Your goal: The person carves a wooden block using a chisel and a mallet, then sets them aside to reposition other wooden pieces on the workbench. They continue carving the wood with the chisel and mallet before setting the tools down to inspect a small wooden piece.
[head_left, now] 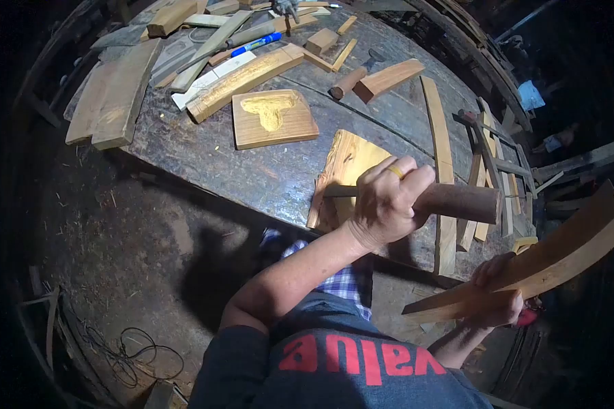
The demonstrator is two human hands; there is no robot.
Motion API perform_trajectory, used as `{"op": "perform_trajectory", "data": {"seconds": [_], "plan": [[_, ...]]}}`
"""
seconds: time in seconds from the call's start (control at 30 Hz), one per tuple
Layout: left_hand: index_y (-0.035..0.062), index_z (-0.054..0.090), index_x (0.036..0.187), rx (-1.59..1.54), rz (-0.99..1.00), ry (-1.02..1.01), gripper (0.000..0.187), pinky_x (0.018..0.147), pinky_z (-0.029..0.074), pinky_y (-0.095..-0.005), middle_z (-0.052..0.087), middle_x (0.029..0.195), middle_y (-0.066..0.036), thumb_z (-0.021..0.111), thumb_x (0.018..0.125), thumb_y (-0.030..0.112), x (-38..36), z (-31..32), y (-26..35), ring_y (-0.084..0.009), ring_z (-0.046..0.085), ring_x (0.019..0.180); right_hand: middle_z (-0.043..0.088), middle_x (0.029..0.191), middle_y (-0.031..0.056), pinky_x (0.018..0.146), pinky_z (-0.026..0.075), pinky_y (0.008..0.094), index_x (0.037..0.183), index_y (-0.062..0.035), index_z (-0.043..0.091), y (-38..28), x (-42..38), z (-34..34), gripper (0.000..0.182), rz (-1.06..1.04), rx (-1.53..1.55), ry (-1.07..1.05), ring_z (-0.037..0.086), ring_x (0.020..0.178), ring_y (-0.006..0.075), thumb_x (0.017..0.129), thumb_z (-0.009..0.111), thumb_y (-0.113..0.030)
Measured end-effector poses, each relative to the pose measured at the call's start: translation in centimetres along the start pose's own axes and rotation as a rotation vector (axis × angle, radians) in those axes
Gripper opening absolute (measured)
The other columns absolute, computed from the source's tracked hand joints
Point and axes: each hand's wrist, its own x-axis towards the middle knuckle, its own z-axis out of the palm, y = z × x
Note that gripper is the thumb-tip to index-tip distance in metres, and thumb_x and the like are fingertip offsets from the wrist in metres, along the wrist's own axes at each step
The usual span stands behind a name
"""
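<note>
My left hand is wrapped around a chisel, with the thick brown wooden handle sticking out to the right of the fist. The chisel's dark blade points left across a pale wood piece with a rough edge, lying at the bench's front edge. Lower right, my right hand grips a long curved wooden billet, raised and slanting up to the right, apart from the chisel handle. Beyond the pale piece lies a square wooden block with a T-shaped yellowish recess carved in it.
The worn workbench carries a blue marker, a curved wood piece, a wide plank, a hammer-like tool and a long strip. A frame saw is at right. A cable lies on the floor.
</note>
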Motion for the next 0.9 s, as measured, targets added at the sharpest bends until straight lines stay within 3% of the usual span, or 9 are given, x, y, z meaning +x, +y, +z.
{"op": "perform_trajectory", "data": {"seconds": [0.2, 0.27, 0.3, 0.4, 0.63, 0.73, 0.8, 0.87, 0.9], "plan": [[0.0089, 0.051, 0.080, -0.030, -0.029, 0.027, 0.027, 0.059, 0.047, -0.0432, 0.050, 0.073, -0.010, 0.075, 0.068, 0.011, 0.3, -0.3, -0.2, -0.0325, 0.058, 0.068, 0.054, 0.093, 0.0164, 0.062, 0.047, 0.0334, 0.131, 0.0074, 0.037, 0.4, 0.0, 0.7, 0.073, -0.025, -0.145, 0.078, 0.054, 0.071, 0.0231, 0.087, 0.062, -0.044], [0.0082, 0.058, 0.082, -0.024, -0.033, 0.041, 0.024, 0.057, 0.047, -0.0410, 0.054, 0.073, -0.010, 0.075, 0.066, 0.007, 0.2, -0.1, -0.4, -0.0316, 0.059, 0.065, 0.057, 0.102, 0.0250, 0.066, 0.051, 0.0374, 0.129, 0.0072, 0.043, 0.4, -0.4, 0.7, 0.074, 0.024, -0.381, 0.239, 0.061, 0.078, 0.0269, 0.081, 0.069, -0.044], [0.0082, 0.058, 0.082, -0.028, -0.032, 0.044, 0.024, 0.057, 0.047, -0.0410, 0.054, 0.073, -0.010, 0.075, 0.066, 0.007, 0.3, -0.1, -0.3, -0.0316, 0.059, 0.065, 0.059, 0.103, 0.0222, 0.071, 0.052, 0.0379, 0.126, 0.0072, 0.045, -0.1, 0.2, 0.9, 0.072, 0.098, -0.553, 0.131, 0.062, 0.083, 0.0260, 0.079, 0.073, -0.040], [0.0083, 0.057, 0.081, -0.036, -0.042, 0.064, 0.025, 0.057, 0.047, -0.0413, 0.054, 0.073, -0.009, 0.075, 0.064, 0.005, 0.5, 0.0, -0.2, -0.0318, 0.060, 0.066, 0.061, 0.098, 0.0168, 0.074, 0.053, 0.0376, 0.122, 0.0077, 0.049, 0.3, -0.1, 2.1, 0.066, -0.071, -0.707, 0.323, 0.061, 0.084, 0.0248, 0.079, 0.074, -0.036], [0.0086, 0.055, 0.082, -0.042, -0.068, 0.033, 0.028, 0.058, 0.048, -0.0421, 0.053, 0.073, -0.009, 0.075, 0.063, 0.003, 0.5, -0.1, -0.1, -0.0326, 0.060, 0.067, 0.056, 0.100, 0.0159, 0.075, 0.048, 0.0296, 0.120, -0.0037, 0.050, -2.7, -0.2, 2.3, 0.054, -0.277, -0.517, 0.078, 0.054, 0.087, 0.0203, 0.085, 0.057, -0.043], [0.0086, 0.054, 0.082, -0.050, -0.071, 0.031, 0.028, 0.059, 0.048, -0.0423, 0.053, 0.074, -0.010, 0.074, 0.063, 0.003, 0.4, -0.1, -0.3, -0.0333, 0.060, 0.068, 0.032, 0.150, 0.0182, 0.113, 0.029, 0.0410, 0.155, -0.0029, 0.017, -2.0, -5.3, -3.0, 0.086, 0.157, -0.917, -0.051, 0.039, 0.132, 0.0256, 0.086, 0.063, -0.026], [0.0087, 0.053, 0.083, -0.049, -0.070, 0.007, 0.029, 0.059, 0.048, -0.0428, 0.052, 0.073, -0.010, 0.074, 0.063, 0.003, 0.3, -0.1, -0.4, -0.0337, 0.060, 0.068, 0.041, 0.144, 0.0135, 0.108, 0.034, 0.0368, 0.154, -0.0031, 0.022, -3.0, -3.2, -3.0, 0.083, 0.162, -0.945, 0.046, 0.044, 0.127, 0.0206, 0.086, 0.065, -0.023], [0.0087, 0.053, 0.083, -0.032, -0.082, 0.004, 0.029, 0.059, 0.048, -0.0430, 0.053, 0.073, -0.010, 0.074, 0.064, 0.003, 0.0, -0.2, -0.4, -0.0335, 0.061, 0.069, 0.058, 0.078, 0.0096, 0.066, 0.049, 0.0355, 0.113, 0.0018, 0.059, -6.7, 3.0, -4.7, 0.051, -0.279, -1.064, -1.006, 0.059, 0.069, 0.0256, 0.080, 0.059, -0.038], [0.0087, 0.053, 0.083, -0.023, -0.074, -0.009, 0.029, 0.059, 0.048, -0.0431, 0.053, 0.073, -0.010, 0.074, 0.064, 0.004, 0.1, -0.1, -0.2, -0.0333, 0.061, 0.069, 0.058, 0.078, 0.0096, 0.066, 0.049, 0.0355, 0.113, 0.0018, 0.059, -6.3, 1.5, -4.5, 0.051, -0.270, -1.065, -0.999, 0.059, 0.069, 0.0256, 0.080, 0.059, -0.038]]}}
